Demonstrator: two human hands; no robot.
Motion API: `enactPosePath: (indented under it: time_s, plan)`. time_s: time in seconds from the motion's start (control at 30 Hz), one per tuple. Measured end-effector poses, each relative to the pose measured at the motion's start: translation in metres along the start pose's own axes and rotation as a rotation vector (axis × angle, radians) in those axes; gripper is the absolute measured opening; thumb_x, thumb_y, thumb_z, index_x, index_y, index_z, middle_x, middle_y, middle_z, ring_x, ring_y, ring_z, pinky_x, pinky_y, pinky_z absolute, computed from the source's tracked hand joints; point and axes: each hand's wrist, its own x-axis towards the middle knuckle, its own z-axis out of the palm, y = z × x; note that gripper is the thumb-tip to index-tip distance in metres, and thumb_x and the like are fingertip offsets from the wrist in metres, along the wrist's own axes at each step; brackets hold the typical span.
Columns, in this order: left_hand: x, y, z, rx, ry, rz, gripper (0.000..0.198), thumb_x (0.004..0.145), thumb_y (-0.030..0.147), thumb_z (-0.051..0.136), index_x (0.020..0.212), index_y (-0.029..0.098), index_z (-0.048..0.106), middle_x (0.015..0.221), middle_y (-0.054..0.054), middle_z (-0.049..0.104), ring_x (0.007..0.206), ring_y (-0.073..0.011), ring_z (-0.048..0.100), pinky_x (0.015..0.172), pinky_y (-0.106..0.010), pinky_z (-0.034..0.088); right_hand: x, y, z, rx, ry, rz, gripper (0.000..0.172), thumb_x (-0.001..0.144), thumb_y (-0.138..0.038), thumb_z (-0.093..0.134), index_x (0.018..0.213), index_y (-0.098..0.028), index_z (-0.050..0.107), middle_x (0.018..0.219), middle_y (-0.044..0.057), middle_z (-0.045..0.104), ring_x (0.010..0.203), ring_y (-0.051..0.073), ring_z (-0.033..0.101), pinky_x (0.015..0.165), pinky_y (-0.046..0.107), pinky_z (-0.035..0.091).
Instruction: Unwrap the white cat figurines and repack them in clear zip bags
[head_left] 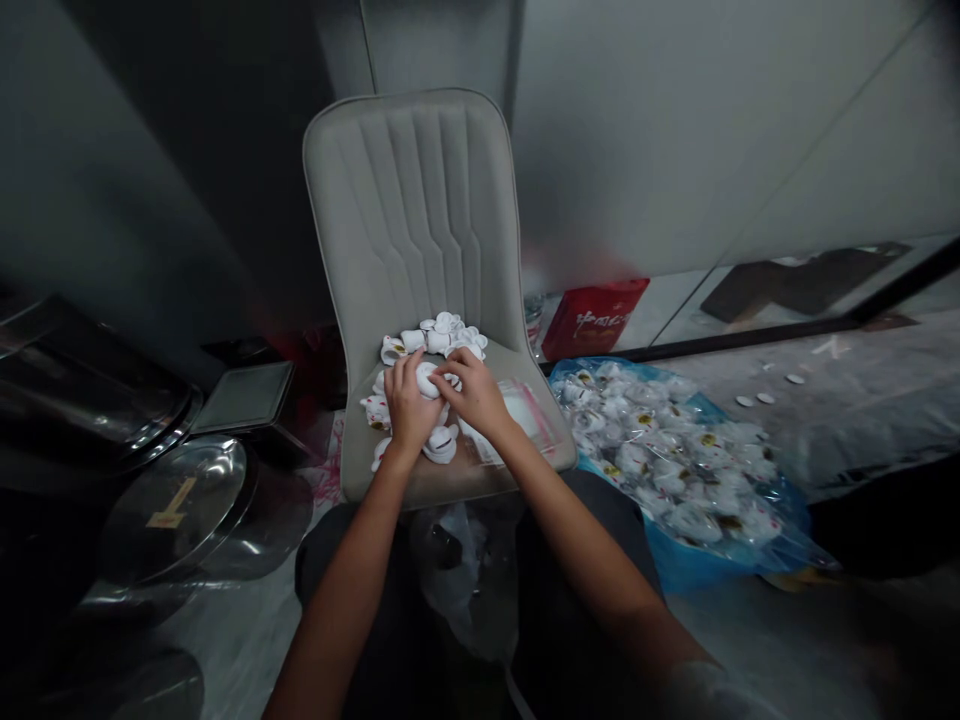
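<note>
Two hands (409,405) (474,395); one chair (412,210); one blue bag (690,570); one red box (592,318); figurines (442,335) uncountable.

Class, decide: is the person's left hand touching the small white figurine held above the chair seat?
Touching. The head view shows the left hand curled around the white figurine with no gap; the right hand pinches its other side.
</note>
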Motion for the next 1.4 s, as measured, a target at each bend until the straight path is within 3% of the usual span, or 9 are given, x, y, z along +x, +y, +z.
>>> enactPosePath:
  time_s: [0.23, 0.47, 0.8, 0.97, 1.07, 1.13, 1.23, 1.4]
  plan:
    - [-0.001, -0.002, -0.006, 0.108, -0.117, 0.118, 0.052, 0.087, 0.023, 0.061, 0.138, 0.023, 0.057, 0.128, -0.011, 0.064, 0.114, -0.0302, 0.052, 0.103, -0.046, 0.037, -0.003, 0.002, 0.007, -0.055, -0.046, 0.075, 0.018, 0.097, -0.026, 0.052, 0.094, -0.019, 0.068, 0.093, 0.005, 0.055, 0.085, 0.019, 0.057, 0.083, 0.032, 0.047]
    - [-0.002, -0.004, -0.004, 0.182, -0.109, 0.158, 0.045, 0.091, 0.024, 0.057, 0.137, 0.026, 0.061, 0.128, -0.010, 0.066, 0.110, -0.0306, 0.051, 0.099, -0.045, 0.037, -0.005, -0.001, 0.016, -0.099, -0.081, 0.175, 0.023, 0.100, -0.024, 0.042, 0.096, -0.017, 0.064, 0.098, 0.010, 0.057, 0.087, 0.021, 0.058, 0.085, 0.035, 0.048]
    - [-0.005, 0.001, 0.001, 0.130, -0.173, 0.173, 0.047, 0.084, 0.016, 0.064, 0.129, 0.031, 0.065, 0.127, -0.008, 0.066, 0.114, -0.0315, 0.052, 0.102, -0.048, 0.037, 0.000, 0.016, 0.015, 0.022, -0.123, 0.336, 0.019, 0.094, -0.021, 0.046, 0.080, -0.018, 0.057, 0.080, 0.005, 0.060, 0.077, 0.018, 0.056, 0.076, 0.030, 0.045]
    - [0.004, -0.001, 0.003, -0.028, -0.090, 0.067, 0.041, 0.081, 0.023, 0.070, 0.122, 0.023, 0.064, 0.123, -0.010, 0.064, 0.116, -0.0282, 0.054, 0.105, -0.044, 0.040, 0.007, 0.019, -0.003, 0.312, -0.155, 0.196, 0.023, 0.095, -0.034, 0.046, 0.085, -0.018, 0.059, 0.080, 0.001, 0.060, 0.076, 0.015, 0.054, 0.074, 0.027, 0.045]
    - [0.012, -0.006, 0.008, -0.257, 0.041, -0.093, 0.039, 0.082, 0.030, 0.071, 0.118, 0.019, 0.060, 0.118, -0.011, 0.063, 0.115, -0.0243, 0.058, 0.103, -0.039, 0.044, 0.003, 0.025, -0.013, 0.312, -0.123, 0.151, 0.023, 0.092, -0.036, 0.054, 0.105, -0.018, 0.060, 0.100, 0.005, 0.061, 0.085, 0.016, 0.056, 0.077, 0.028, 0.048]
    - [0.015, -0.008, 0.012, -0.416, 0.101, -0.219, 0.041, 0.082, 0.036, 0.071, 0.117, 0.019, 0.057, 0.115, -0.011, 0.063, 0.110, -0.0222, 0.061, 0.099, -0.037, 0.046, -0.003, 0.030, -0.015, 0.278, -0.149, 0.143, 0.038, 0.086, -0.036, 0.062, 0.121, -0.019, 0.056, 0.116, 0.009, 0.058, 0.093, 0.018, 0.058, 0.079, 0.030, 0.050]
    - [0.016, -0.005, 0.015, -0.589, 0.084, -0.283, 0.054, 0.076, 0.044, 0.076, 0.118, 0.021, 0.051, 0.114, -0.009, 0.063, 0.105, -0.0196, 0.063, 0.094, -0.033, 0.049, -0.010, 0.034, -0.008, 0.299, -0.217, 0.155, 0.064, 0.080, -0.038, 0.070, 0.136, -0.020, 0.046, 0.133, 0.014, 0.052, 0.106, 0.022, 0.058, 0.083, 0.033, 0.052]
    - [0.009, 0.004, 0.016, -0.618, 0.052, -0.268, 0.043, 0.077, 0.049, 0.073, 0.102, 0.020, 0.053, 0.104, -0.005, 0.061, 0.097, -0.0172, 0.062, 0.088, -0.030, 0.050, -0.006, 0.035, 0.008, 0.453, -0.119, 0.230, 0.066, 0.076, -0.044, 0.073, 0.131, -0.020, 0.047, 0.123, 0.011, 0.060, 0.103, 0.021, 0.061, 0.081, 0.032, 0.053]
